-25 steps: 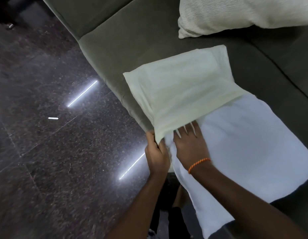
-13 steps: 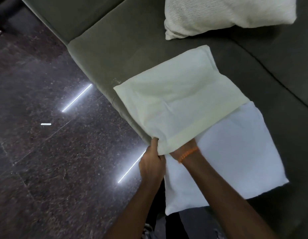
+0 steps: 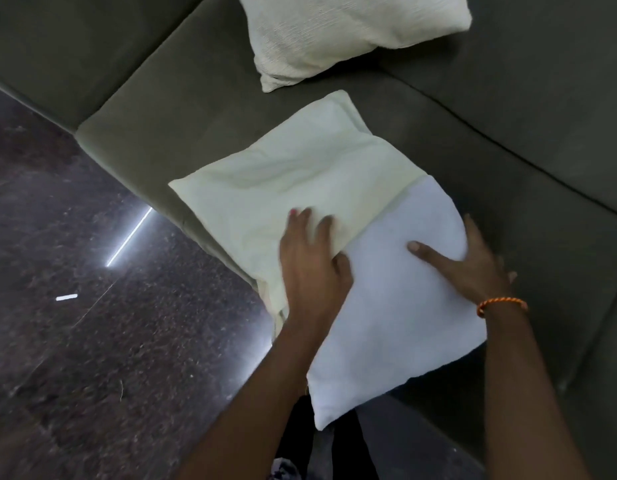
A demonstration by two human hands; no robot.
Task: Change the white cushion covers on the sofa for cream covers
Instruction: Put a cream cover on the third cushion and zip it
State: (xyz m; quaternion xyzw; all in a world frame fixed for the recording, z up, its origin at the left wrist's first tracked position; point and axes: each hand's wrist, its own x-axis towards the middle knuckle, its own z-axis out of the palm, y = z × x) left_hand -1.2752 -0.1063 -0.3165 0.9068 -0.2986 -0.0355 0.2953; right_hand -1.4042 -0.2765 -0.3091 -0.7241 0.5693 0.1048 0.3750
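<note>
A white cushion insert (image 3: 397, 306) lies on the grey sofa seat (image 3: 203, 109), its far half inside a cream cover (image 3: 300, 181). My left hand (image 3: 310, 261) rests on the cover's open edge, thumb against the white insert and fingers spread over the cream cloth; whether it pinches the cloth I cannot tell. My right hand (image 3: 473, 261), with an orange band at the wrist, lies flat and spread on the insert's right side, holding nothing. A second cushion in a ribbed cream cover (image 3: 341, 32) lies at the back of the seat.
The sofa's front edge runs diagonally from upper left to the lower middle. Left of it lies a dark polished stone floor (image 3: 92, 341) with bright light reflections. The sofa's backrest (image 3: 559, 98) rises at the right.
My right hand has come out from under the cover's edge and moved to the insert's right side. My left hand has shifted from the cover's corner onto its top. The cover sits further over the insert.
</note>
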